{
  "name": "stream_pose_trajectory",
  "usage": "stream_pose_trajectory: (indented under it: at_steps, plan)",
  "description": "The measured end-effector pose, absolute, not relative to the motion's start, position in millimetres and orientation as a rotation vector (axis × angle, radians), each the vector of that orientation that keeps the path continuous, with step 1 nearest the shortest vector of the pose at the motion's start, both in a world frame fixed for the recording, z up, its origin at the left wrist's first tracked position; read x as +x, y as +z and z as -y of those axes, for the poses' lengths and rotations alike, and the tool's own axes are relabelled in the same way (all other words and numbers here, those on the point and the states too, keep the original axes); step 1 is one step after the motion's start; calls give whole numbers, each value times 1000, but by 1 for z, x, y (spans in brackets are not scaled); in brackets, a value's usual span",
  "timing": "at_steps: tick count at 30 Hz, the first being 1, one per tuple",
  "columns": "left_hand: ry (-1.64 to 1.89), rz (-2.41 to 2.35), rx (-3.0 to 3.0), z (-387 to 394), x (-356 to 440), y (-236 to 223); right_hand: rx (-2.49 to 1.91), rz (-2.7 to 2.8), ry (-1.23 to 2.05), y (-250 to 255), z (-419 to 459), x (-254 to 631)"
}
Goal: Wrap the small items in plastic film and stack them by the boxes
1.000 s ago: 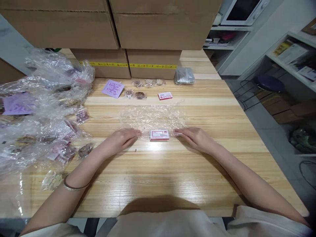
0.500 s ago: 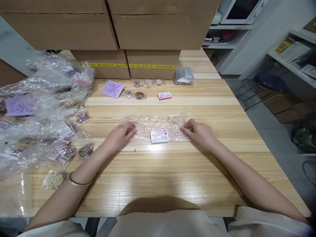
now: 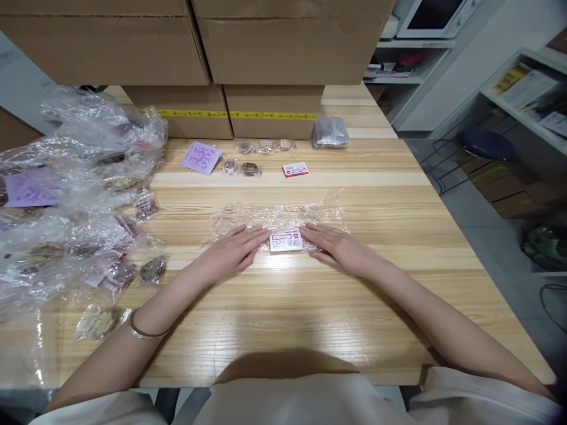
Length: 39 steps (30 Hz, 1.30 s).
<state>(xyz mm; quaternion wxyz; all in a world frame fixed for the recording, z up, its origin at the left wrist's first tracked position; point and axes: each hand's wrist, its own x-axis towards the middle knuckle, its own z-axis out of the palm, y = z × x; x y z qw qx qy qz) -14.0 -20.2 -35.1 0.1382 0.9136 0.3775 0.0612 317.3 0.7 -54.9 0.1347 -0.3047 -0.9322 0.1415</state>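
A small white-and-red card box (image 3: 286,241) lies on a sheet of clear plastic film (image 3: 277,216) spread on the wooden table (image 3: 283,307). My left hand (image 3: 234,251) lies flat on the film just left of the box, fingers stretched out. On the other side my right hand (image 3: 335,246) rests flat on the film, fingertips close to the box's right end. Neither hand grips anything. A bracelet sits on my left wrist.
A heap of crumpled plastic wrap with small packets (image 3: 66,200) fills the table's left side. Farther back lie a purple card (image 3: 201,158), several wrapped round items (image 3: 248,168), another red box (image 3: 295,170) and a grey packet (image 3: 330,131). Stacked cardboard cartons (image 3: 274,65) stand behind. Shelves stand at right.
Both hands moved inward from the film's edges and now lie flat beside the box. The film has been drawn over and smoothed around the box.
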Motion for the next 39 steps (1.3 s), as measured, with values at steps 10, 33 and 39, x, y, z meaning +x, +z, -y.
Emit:
stream_pose_trajectory:
  at_steps: [10, 33, 39]
  plan:
    - [559, -1351, 1936, 5, -50, -24, -1146, 2346, 700, -40, -5, 328]
    - [270, -1636, 2847, 65, 26, -31, -1007, 2673, 246, -43, 15, 276]
    - [130, -2107, 2527, 50, 18, -32, -1009, 2639, 259, -53, 11, 279]
